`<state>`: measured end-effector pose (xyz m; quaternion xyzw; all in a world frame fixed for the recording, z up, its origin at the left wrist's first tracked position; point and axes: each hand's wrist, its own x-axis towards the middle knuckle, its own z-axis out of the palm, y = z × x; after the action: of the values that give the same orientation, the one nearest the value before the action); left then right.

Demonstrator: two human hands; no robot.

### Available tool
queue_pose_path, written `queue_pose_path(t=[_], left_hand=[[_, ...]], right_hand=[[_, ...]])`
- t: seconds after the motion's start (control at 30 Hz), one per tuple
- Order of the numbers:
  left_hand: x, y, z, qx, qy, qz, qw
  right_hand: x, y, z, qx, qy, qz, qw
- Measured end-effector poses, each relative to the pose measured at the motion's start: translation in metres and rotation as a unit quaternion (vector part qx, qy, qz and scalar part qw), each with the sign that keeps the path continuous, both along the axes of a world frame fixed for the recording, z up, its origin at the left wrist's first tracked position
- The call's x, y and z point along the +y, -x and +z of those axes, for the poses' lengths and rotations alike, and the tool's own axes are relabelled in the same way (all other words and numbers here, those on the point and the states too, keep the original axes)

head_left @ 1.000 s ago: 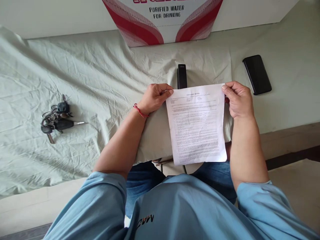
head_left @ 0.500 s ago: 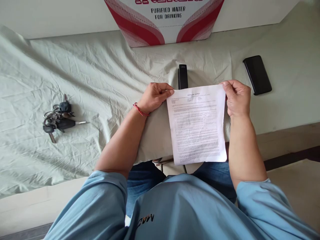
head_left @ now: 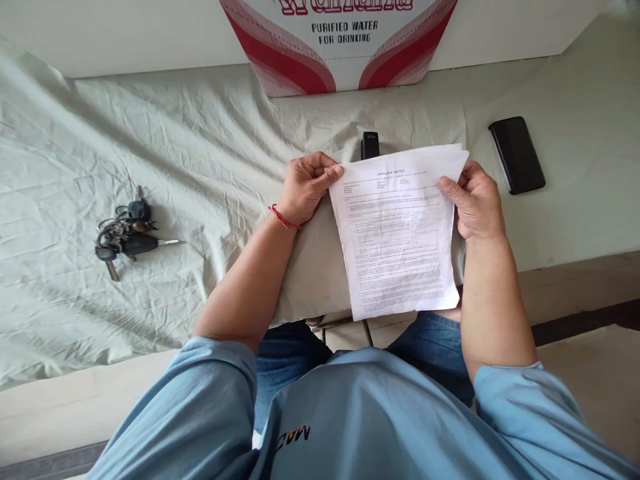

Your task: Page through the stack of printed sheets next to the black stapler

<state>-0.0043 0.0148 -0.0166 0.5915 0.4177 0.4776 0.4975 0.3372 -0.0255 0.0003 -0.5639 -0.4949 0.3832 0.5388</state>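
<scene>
Printed paper sheets [head_left: 397, 233], headed "OVERLEAF NOTES", are held up between my two hands over the table's front edge. At the top left corner, my left hand [head_left: 309, 188] pinches the paper between thumb and fingers. My right hand [head_left: 475, 197] grips the upper right side, thumb on the front and fingers behind. The top edges are fanned out there, so more than one sheet shows. Just beyond the paper stands a black stapler-like object [head_left: 370, 145], its lower part hidden by the sheets.
A bunch of keys [head_left: 131, 233] lies at left on the wrinkled pale tablecloth [head_left: 240, 153]. To the right is a black smartphone [head_left: 517, 155]. A red and white carton [head_left: 345, 57] marked "PURIFIED WATER FOR DRINKING" stands at the back.
The paper has risen slightly away from my body, and its top edges have spread apart at the right. My right thumb has shifted down onto the front, with its fingers behind.
</scene>
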Motion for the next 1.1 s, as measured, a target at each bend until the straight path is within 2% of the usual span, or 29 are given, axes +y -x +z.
queue_pose_path(t=[0.07, 0.13, 0.2, 0.3, 0.4, 0.6, 0.87, 1.1], left_hand=[[0.002, 0.001, -0.003, 0.003, -0.010, 0.040, 0.999], [0.003, 0.001, -0.003, 0.012, -0.006, 0.061, 0.998], [0.002, 0.001, 0.001, 0.017, 0.007, 0.047, 0.999], [-0.002, 0.000, 0.009, 0.024, 0.025, -0.017, 0.999], [-0.005, 0.000, 0.011, 0.047, 0.029, -0.057, 0.997], [-0.003, 0.002, 0.003, 0.054, 0.011, -0.049, 0.997], [-0.007, 0.001, 0.014, 0.057, 0.026, -0.046, 0.997], [-0.006, 0.000, 0.013, 0.049, 0.026, -0.039, 0.998]], right_hand=[[-0.004, 0.002, 0.003, 0.018, 0.030, 0.019, 0.999], [-0.005, 0.003, 0.004, 0.014, 0.026, 0.013, 0.999], [-0.002, 0.001, 0.003, 0.000, -0.001, -0.017, 1.000], [0.004, -0.005, 0.002, -0.022, -0.042, -0.057, 0.997], [0.006, -0.010, 0.002, -0.026, -0.052, -0.065, 0.996], [0.002, -0.011, 0.006, -0.062, -0.055, -0.100, 0.992], [0.002, -0.007, 0.015, -0.039, -0.084, -0.114, 0.989], [0.000, -0.009, 0.016, -0.053, -0.091, -0.102, 0.989]])
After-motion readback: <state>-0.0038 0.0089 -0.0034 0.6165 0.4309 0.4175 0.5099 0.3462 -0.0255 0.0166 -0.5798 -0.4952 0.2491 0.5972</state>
